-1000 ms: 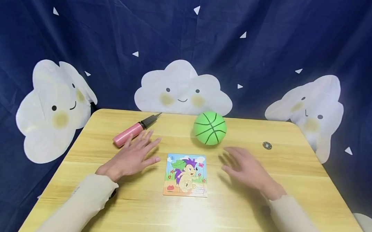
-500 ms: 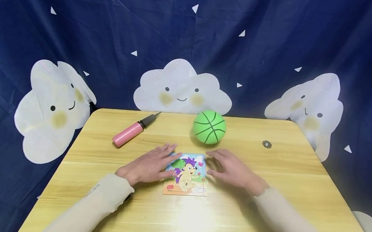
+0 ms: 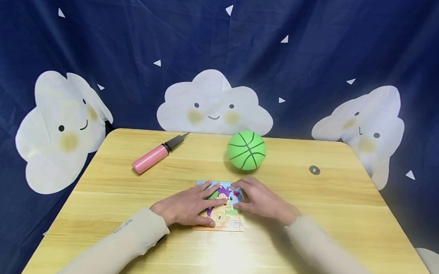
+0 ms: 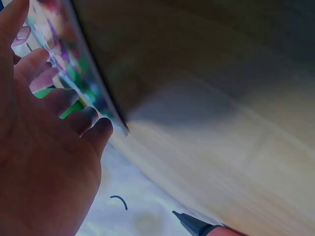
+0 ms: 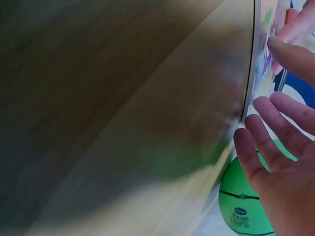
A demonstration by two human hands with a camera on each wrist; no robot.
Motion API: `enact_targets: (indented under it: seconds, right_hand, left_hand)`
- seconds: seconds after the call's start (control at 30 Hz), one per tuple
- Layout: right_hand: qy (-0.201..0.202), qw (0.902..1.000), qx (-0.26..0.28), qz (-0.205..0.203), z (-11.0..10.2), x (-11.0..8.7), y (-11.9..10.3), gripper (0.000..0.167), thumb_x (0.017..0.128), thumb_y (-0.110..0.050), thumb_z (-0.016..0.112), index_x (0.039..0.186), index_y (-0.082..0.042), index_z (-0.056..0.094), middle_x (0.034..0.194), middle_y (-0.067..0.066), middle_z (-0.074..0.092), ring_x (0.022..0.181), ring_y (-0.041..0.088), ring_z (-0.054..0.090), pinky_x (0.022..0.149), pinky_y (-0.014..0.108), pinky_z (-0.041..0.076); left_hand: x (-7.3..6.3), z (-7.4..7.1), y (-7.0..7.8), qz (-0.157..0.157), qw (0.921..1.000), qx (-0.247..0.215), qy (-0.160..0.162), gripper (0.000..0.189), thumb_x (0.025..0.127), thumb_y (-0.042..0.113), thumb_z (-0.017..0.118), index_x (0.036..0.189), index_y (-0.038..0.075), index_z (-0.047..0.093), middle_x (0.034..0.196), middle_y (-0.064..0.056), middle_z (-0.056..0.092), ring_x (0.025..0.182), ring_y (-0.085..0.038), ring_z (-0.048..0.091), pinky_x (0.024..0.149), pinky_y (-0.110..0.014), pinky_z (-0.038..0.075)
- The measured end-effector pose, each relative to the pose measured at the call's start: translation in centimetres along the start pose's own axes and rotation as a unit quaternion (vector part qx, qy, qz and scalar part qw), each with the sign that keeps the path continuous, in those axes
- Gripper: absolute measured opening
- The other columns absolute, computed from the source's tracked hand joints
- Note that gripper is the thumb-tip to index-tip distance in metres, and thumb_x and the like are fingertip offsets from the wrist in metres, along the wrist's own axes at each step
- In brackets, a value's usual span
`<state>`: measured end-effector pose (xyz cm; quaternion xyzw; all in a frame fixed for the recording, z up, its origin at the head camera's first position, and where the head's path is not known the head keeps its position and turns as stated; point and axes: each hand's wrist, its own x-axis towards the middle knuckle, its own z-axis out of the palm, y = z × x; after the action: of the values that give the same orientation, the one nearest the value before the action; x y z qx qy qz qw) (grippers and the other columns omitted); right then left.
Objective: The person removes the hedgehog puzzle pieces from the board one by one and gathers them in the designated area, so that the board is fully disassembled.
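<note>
A square picture puzzle point(image 3: 234, 222) with a purple-haired hedgehog lies flat on the wooden table. My left hand point(image 3: 190, 205) spreads over its left half with the fingers extended, covering part of the picture. In the left wrist view the left fingertips point(image 4: 101, 125) are right at the puzzle's surface point(image 4: 91, 83). From the other side, my right hand point(image 3: 262, 200) reaches over the right edge, fingers loosely bent. The right wrist view shows the right thumb point(image 5: 290, 54) over the picture and the other fingers apart, with nothing gripped between them.
Behind the puzzle sits a green ball point(image 3: 246, 150) with black basketball lines. A pink hand pump point(image 3: 151, 159) with a black nozzle lies at the back left. A dark round chip point(image 3: 314, 170) is at the right. A blue cloud-print curtain point(image 3: 303, 67) hangs behind the table.
Both hands have moved inward to the puzzle, the left from beside the pump, the right from the table's right side. The puzzle, ball, pump and chip have stayed put.
</note>
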<state>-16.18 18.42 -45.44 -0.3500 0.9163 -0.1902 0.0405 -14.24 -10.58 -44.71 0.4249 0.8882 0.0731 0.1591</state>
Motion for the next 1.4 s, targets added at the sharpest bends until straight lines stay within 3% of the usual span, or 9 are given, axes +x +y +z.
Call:
enact_targets:
  seconds: [0.43, 1.1, 1.27, 1.4]
  right_hand:
    - [0.001, 0.9999, 0.0, 0.011, 0.0, 0.7, -0.7, 0.056, 0.095, -0.02, 0.087, 0.142, 0.002, 0.066, 0.14, 0.019, 0.07, 0.137, 0.04, 0.062, 0.118, 0.056, 0.052]
    - [0.023, 0.9997, 0.012, 0.006, 0.7, 1.5, -0.2, 0.039, 0.093, -0.007, 0.085, 0.128, 0.0, 0.07, 0.122, 0.012, 0.069, 0.116, 0.028, 0.063, 0.105, 0.047, 0.058]
    - [0.014, 0.9996, 0.022, -0.005, 0.7, 1.8, -0.4, 0.047, 0.091, -0.006, 0.086, 0.133, 0.002, 0.067, 0.116, 0.011, 0.069, 0.114, 0.028, 0.063, 0.105, 0.05, 0.058]
    - [0.007, 0.9996, 0.026, 0.014, 0.7, 2.0, -0.5, 0.056, 0.091, -0.013, 0.088, 0.141, 0.0, 0.066, 0.122, 0.011, 0.067, 0.116, 0.028, 0.062, 0.106, 0.052, 0.057]
  left_hand:
    - [-0.2, -0.1, 0.3, -0.011, 0.9999, 0.002, -0.001, 0.071, 0.106, 0.061, 0.062, 0.169, 0.034, 0.043, 0.181, -0.014, 0.025, 0.168, -0.044, 0.022, 0.131, -0.058, 0.035]
    - [0.0, 0.5, 0.1, -0.013, 0.9998, -0.007, -0.012, 0.072, 0.106, 0.062, 0.06, 0.171, 0.035, 0.039, 0.183, -0.013, 0.019, 0.17, -0.041, 0.016, 0.134, -0.056, 0.028]
    - [0.1, 0.5, 0.1, -0.017, 0.9998, -0.005, -0.013, 0.072, 0.106, 0.063, 0.06, 0.17, 0.036, 0.039, 0.183, -0.012, 0.02, 0.17, -0.041, 0.016, 0.135, -0.055, 0.028]
    - [0.1, 0.5, 0.1, -0.017, 0.9998, -0.003, -0.013, 0.073, 0.106, 0.063, 0.059, 0.171, 0.037, 0.038, 0.183, -0.011, 0.02, 0.17, -0.04, 0.016, 0.135, -0.055, 0.028]
